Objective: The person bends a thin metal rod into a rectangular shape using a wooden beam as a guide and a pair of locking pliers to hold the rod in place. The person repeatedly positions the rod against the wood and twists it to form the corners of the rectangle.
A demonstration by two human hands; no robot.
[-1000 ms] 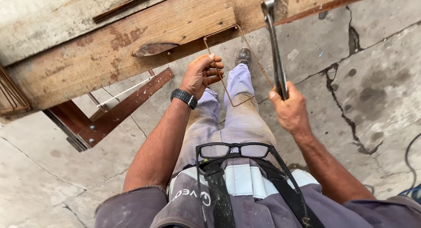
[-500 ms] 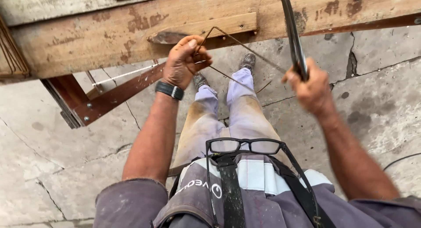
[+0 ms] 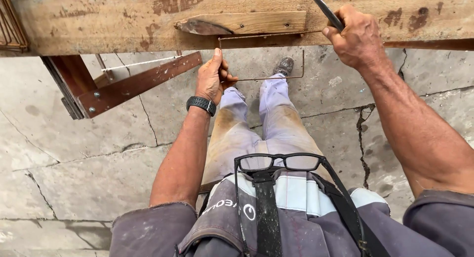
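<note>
Raised to the wooden bench (image 3: 98, 24), the right hand (image 3: 356, 37) clenches a metal rod (image 3: 323, 9); left hand (image 3: 212, 79) grips the bent wire (image 3: 266, 79).

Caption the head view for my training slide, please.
Left hand holds a bent wire rectangle against the wooden bench; right hand grips a dark metal bar.

A thin rusty wire rectangle (image 3: 261, 59) hangs upright against the wooden bench edge; a dark metal bar (image 3: 323, 9) slants above.
</note>
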